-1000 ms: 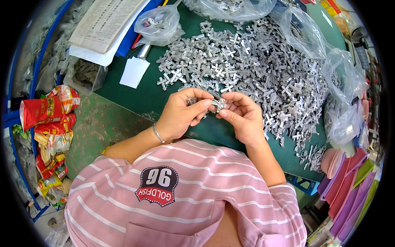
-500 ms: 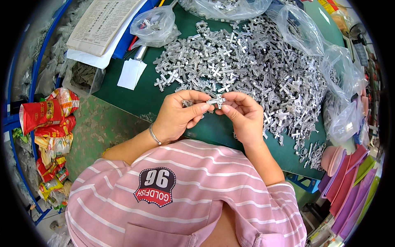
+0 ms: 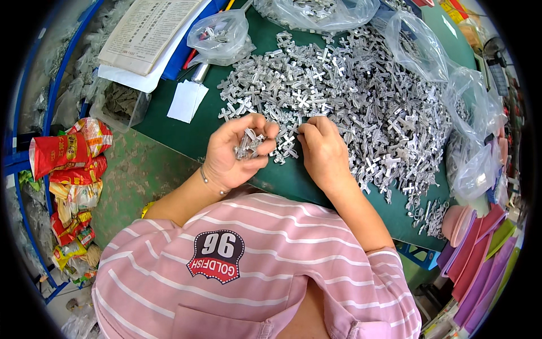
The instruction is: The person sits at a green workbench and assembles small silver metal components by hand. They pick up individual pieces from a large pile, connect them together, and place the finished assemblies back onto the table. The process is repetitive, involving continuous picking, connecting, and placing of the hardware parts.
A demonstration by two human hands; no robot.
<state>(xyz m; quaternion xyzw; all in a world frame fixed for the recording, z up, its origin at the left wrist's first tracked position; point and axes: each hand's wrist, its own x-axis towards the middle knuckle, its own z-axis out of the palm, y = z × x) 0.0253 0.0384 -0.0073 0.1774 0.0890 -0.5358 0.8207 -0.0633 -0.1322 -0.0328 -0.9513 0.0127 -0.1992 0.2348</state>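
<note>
On green table point(image 3: 339, 195), near front edge: left hand point(image 3: 234, 155) palm-up, fingers curled loosely around small bunch of silver cross-shaped metal pieces point(image 3: 248, 144); bunch cupped in palm, thumb resting over top. Thin bracelet point(image 3: 204, 179) at left wrist.

Just right of it: right hand point(image 3: 323, 152) palm-down, fingertips pressed onto near edge of large heap of metal crosses point(image 3: 339, 90). Index and thumb drawn together at a cross at heap's edge; cannot tell whether a piece is actually pinched, since back of hand hides fingertips. Hands near each other, not touching.

Heap spread across middle and right of table, reaching toward far edge. A few stray crosses point(image 3: 429, 212) lying apart at right front.

Around heap: clear plastic bag point(image 3: 220, 37) with some metal pieces at far left of heap; second clear bag point(image 3: 322, 11) at far edge, also holding pieces; crumpled empty-looking clear bags point(image 3: 474, 141) along right side.

Left part of table: white paper slip point(image 3: 187, 101), printed sheet point(image 3: 147, 31) over blue folder point(image 3: 183, 53).

Off table, left: red and yellow snack wrappers point(image 3: 70, 164) bunched on floor side. Right lower corner: stacked pink and purple trays point(image 3: 480, 248).

Pink striped shirt point(image 3: 254, 271) with dark badge filling lower view.
</note>
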